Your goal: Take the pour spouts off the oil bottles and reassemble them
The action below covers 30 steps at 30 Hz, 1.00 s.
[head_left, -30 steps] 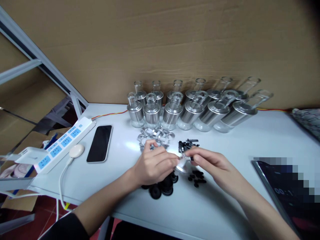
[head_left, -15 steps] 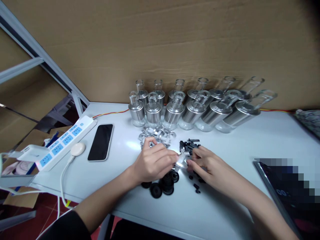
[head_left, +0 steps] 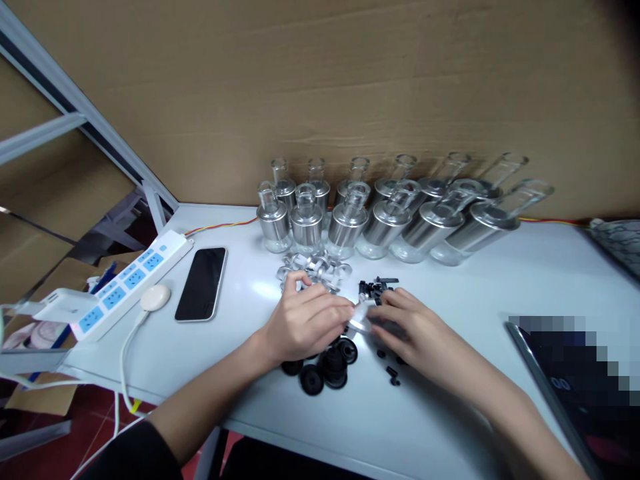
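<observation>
A small shiny silver metal part point(head_left: 359, 319), wide and round at its lower end and narrower above, is held up over the table between both hands. The fingers of my left hand point(head_left: 311, 321) are closed on its left side. At its right edge, my right hand point(head_left: 413, 328) has thumb and index fingertip against it. Whether the right fingers also hold something tiny is hidden. Round black caps point(head_left: 313, 380) lie in a heap below the left hand. Behind that hand is a pile of similar silver parts point(head_left: 320, 265). Small black pieces point(head_left: 376, 289) lie beyond the right hand.
Two rows of glass bottles with steel sleeves point(head_left: 350, 223) stand at the back by a cardboard wall point(head_left: 320, 80). At left are a phone point(head_left: 201, 285), a power strip point(head_left: 133, 287) and a white round charger point(head_left: 155, 298). A dark-screened device point(head_left: 550, 380) lies at right.
The silver part has shifted slightly left and tilted. My right thumb and index finger have spread a little at its edge. My left hand has barely moved.
</observation>
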Motion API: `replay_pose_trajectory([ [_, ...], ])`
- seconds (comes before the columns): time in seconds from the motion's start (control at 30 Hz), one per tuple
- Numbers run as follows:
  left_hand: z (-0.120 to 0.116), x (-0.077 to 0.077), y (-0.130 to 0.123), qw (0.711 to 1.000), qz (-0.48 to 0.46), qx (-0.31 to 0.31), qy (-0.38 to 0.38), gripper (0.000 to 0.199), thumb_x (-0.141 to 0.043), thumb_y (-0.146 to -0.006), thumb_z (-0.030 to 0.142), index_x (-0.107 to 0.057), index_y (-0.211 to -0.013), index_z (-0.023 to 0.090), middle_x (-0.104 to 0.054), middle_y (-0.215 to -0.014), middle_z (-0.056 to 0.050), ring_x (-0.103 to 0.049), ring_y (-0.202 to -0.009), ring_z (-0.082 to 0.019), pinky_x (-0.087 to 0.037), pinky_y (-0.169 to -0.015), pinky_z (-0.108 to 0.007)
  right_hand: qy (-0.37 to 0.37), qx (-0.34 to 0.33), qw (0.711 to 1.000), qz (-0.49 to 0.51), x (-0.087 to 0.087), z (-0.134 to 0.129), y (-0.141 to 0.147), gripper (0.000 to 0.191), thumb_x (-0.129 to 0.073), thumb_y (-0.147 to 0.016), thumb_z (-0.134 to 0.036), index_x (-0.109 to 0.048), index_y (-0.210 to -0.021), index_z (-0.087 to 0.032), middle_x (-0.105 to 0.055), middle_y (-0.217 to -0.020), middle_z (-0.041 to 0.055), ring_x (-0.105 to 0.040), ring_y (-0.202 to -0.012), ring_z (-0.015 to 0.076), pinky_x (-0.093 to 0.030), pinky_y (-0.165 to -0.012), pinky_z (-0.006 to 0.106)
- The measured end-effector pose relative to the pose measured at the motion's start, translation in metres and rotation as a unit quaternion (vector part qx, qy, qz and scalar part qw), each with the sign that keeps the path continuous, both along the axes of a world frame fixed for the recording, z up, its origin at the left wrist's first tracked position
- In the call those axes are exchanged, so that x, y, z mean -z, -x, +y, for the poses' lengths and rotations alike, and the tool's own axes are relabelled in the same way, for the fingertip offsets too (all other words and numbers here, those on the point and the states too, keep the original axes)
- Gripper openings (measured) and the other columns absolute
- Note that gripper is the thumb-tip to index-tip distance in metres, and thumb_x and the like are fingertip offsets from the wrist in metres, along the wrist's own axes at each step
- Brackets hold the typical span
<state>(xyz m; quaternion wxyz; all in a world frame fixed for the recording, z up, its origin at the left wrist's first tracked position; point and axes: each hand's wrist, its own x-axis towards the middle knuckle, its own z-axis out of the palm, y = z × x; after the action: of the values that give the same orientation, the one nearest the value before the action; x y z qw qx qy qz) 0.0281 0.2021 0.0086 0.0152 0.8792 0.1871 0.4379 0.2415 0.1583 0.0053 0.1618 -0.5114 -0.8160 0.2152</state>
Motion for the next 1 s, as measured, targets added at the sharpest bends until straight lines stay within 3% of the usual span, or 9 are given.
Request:
replay_pose_trajectory([
  [0.3,0.0,0.0,-0.001,1.0,0.003,-0.01,-0.003,0.008,-0.054,-0.085,0.013,-0.054,-0.092,0.018,-0.074,-0.084,0.001,-0.06,-0.064,-0.01,-0.032,-0.077,-0.034,-0.049,-0.026,0.998,-0.024,0.012,0.0,0.013,0.026,-0.049,-0.083,-0.004,-0.064,-0.098,-0.019,-0.056,-0.074,0.0048,-0.05,-0.075,0.0222,-0.04,-0.064,0.034],
  [0.5,0.001,0.001,0.0,1.0,0.006,-0.005,-0.001,0.01,-0.056,-0.084,0.011,-0.055,-0.092,0.017,-0.074,-0.085,0.0,-0.06,-0.065,-0.011,-0.031,-0.076,-0.035,-0.084,-0.012,0.995,-0.045,0.013,0.001,0.012,0.019,-0.046,-0.086,-0.009,-0.063,-0.082,-0.018,-0.056,-0.07,0.0052,-0.051,-0.071,0.021,-0.038,-0.062,0.033],
  [0.8,0.001,0.0,0.0,1.0,0.004,-0.006,0.004,0.009,-0.055,-0.084,0.012,-0.054,-0.091,0.017,-0.074,-0.084,0.001,-0.06,-0.064,-0.011,-0.031,-0.077,-0.035,-0.058,-0.019,0.998,-0.018,0.005,0.0,0.01,0.025,-0.045,-0.089,-0.014,-0.063,-0.072,-0.018,-0.057,-0.07,0.0065,-0.049,-0.07,0.0196,-0.038,-0.063,0.033],
  [1.0,0.001,0.002,0.0,1.0,0.006,-0.005,0.003,0.011,-0.056,-0.083,0.01,-0.054,-0.092,0.017,-0.074,-0.085,0.001,-0.06,-0.064,-0.011,-0.031,-0.076,-0.035,-0.023,-0.019,1.0,-0.007,0.006,0.001,0.007,0.025,-0.043,-0.087,-0.01,-0.065,-0.08,-0.017,-0.06,-0.074,0.0073,-0.051,-0.071,0.0202,-0.041,-0.065,0.034],
])
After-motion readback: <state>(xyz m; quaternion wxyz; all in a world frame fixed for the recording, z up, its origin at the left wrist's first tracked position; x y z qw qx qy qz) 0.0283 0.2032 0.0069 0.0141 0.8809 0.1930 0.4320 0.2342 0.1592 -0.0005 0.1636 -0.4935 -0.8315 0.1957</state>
